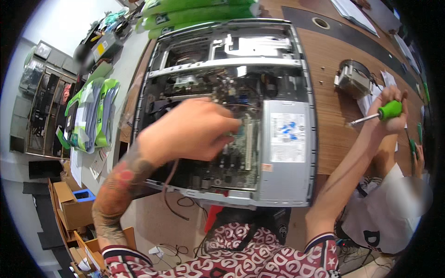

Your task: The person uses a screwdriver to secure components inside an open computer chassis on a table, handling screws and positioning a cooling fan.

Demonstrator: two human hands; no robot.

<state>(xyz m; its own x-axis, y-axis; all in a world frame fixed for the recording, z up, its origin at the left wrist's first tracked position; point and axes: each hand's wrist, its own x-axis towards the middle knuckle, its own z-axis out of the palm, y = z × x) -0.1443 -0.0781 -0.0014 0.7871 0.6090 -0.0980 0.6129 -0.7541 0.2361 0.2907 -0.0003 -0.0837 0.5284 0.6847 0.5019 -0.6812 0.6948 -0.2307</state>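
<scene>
An open desktop computer case (222,63) lies on the wooden table. My left hand (199,129) is inside it over the motherboard (236,162), fingers bent and closed, their tips close to a pale slot (249,143); what they hold, if anything, is hidden. A silver power supply (286,178) fills the case's right side. A cable (169,185) hangs over the front edge below my left forearm. My right hand (395,124), right of the case, holds a screwdriver (389,110) with a green handle, its shaft pointing left. A cooler with a metal heatsink (347,81) sits beyond that hand.
Green packages (194,11) lie behind the case; green-wrapped papers (92,116) sit on a pale surface to the left. Loose screws (321,82) lie near the cooler. Cardboard boxes (69,208) stand at lower left. Another person (375,222) is close at my right.
</scene>
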